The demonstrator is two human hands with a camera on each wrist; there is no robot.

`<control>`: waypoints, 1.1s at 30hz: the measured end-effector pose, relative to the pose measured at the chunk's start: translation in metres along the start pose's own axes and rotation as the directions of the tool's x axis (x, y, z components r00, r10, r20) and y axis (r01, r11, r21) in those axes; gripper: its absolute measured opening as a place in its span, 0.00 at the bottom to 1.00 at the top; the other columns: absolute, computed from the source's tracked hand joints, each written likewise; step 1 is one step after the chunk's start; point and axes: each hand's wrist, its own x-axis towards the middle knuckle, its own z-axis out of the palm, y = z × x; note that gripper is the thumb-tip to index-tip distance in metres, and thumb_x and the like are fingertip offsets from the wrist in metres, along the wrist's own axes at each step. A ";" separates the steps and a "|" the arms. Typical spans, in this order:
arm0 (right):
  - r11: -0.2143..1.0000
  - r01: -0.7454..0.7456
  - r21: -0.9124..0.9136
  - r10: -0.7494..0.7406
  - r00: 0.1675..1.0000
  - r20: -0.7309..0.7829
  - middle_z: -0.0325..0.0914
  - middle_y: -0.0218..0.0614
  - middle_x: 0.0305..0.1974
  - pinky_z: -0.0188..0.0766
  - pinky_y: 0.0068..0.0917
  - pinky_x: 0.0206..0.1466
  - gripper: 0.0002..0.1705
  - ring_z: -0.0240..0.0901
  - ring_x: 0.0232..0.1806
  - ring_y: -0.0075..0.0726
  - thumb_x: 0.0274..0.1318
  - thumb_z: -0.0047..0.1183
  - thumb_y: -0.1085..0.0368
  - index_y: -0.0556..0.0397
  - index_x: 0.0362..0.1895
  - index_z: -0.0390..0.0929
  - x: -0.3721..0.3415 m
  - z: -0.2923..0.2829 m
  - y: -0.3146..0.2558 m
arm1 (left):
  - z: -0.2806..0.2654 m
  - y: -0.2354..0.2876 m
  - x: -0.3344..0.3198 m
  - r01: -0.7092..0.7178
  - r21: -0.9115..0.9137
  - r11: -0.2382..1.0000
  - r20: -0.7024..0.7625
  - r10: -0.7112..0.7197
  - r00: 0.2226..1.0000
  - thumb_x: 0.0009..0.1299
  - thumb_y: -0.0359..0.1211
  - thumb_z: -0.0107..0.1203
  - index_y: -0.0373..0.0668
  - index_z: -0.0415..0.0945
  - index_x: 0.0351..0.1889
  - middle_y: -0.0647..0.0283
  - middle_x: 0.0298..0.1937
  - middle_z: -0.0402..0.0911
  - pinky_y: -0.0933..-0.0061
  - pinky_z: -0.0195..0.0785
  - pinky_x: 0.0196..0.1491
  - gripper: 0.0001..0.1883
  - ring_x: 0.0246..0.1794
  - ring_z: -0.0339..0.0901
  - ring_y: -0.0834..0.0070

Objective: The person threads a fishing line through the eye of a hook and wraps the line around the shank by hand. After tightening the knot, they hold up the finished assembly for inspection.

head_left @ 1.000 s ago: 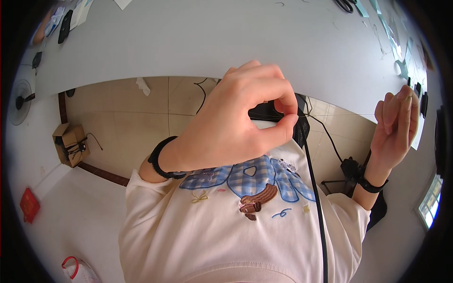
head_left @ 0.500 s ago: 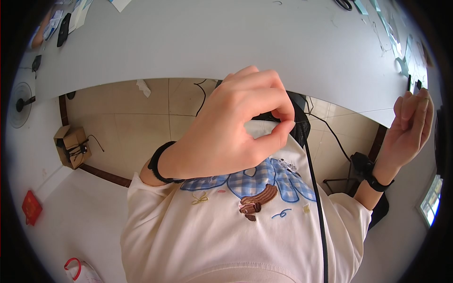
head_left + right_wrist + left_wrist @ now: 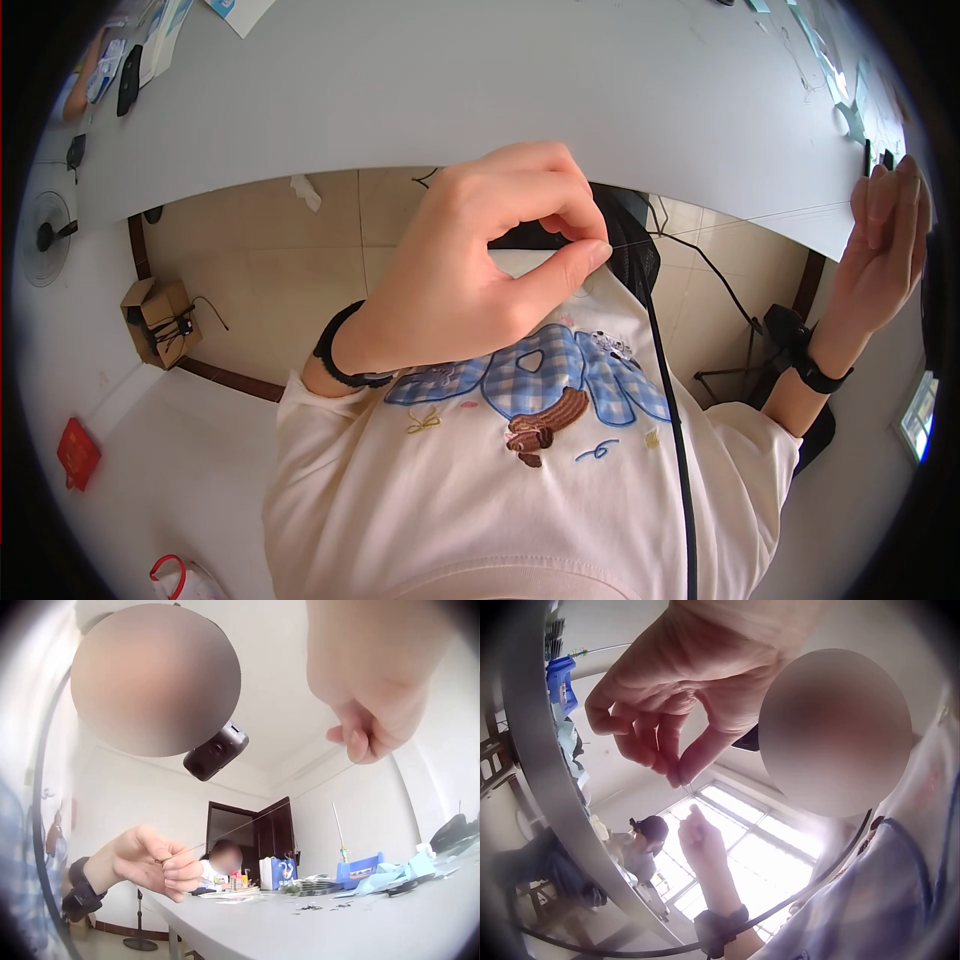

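Note:
A fine, hair-thin thread (image 3: 255, 818) stretches nearly straight between the two hands in the right wrist view. My left hand (image 3: 480, 260), in front of the shirt in the head view, pinches one end between thumb and index fingertip, the other fingers bent behind. Far out to the right, my right hand (image 3: 885, 240) is raised with its fingertips drawn together. From the right wrist, that same right hand (image 3: 375, 712) is seen pinching the thread's other end. In the left wrist view the left hand (image 3: 682, 697) is close, its fingertips meeting.
A grey-white table (image 3: 400, 100) lies beyond the hands, with papers (image 3: 165, 40) at its far left. On it, the right wrist view shows a blue holder (image 3: 360, 868) and pale blue cloth-like pieces (image 3: 397, 874). A black cord (image 3: 668, 380) hangs down the shirt.
My right hand has moved outward to the right and a little higher, while the left has shifted slightly left. The thread between them spans a wider gap.

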 end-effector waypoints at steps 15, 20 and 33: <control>0.995 0.012 -0.098 0.005 0.985 0.172 0.55 0.28 0.22 0.48 0.16 0.28 0.20 0.47 0.21 0.19 0.65 0.30 0.66 0.65 0.55 0.63 0.008 0.010 -0.005 | -0.003 -0.005 -0.005 0.202 -0.210 0.957 0.020 -0.202 0.979 0.55 0.24 0.53 0.35 0.72 0.23 0.65 0.28 0.70 0.81 0.52 0.32 0.02 0.28 0.63 0.81; 0.979 0.044 -0.198 -0.006 0.982 0.188 0.59 0.27 0.20 0.49 0.15 0.25 0.18 0.50 0.20 0.17 0.64 0.34 0.65 0.61 0.53 0.66 -0.001 0.023 -0.002 | -0.001 -0.005 -0.006 0.282 -0.283 0.917 0.058 -0.277 0.959 0.56 0.24 0.53 0.35 0.72 0.23 0.65 0.28 0.69 0.82 0.53 0.31 0.03 0.27 0.64 0.81; 0.941 -0.299 -0.160 0.337 0.878 0.341 0.69 0.26 0.15 0.50 0.13 0.15 0.05 0.59 0.13 0.13 0.53 0.44 0.77 0.62 0.31 0.74 -0.037 0.124 -0.023 | 0.012 -0.010 0.000 -0.025 -0.116 0.993 -0.351 -0.018 0.936 0.56 0.26 0.56 0.39 0.75 0.23 0.69 0.24 0.73 0.81 0.53 0.28 0.02 0.25 0.65 0.83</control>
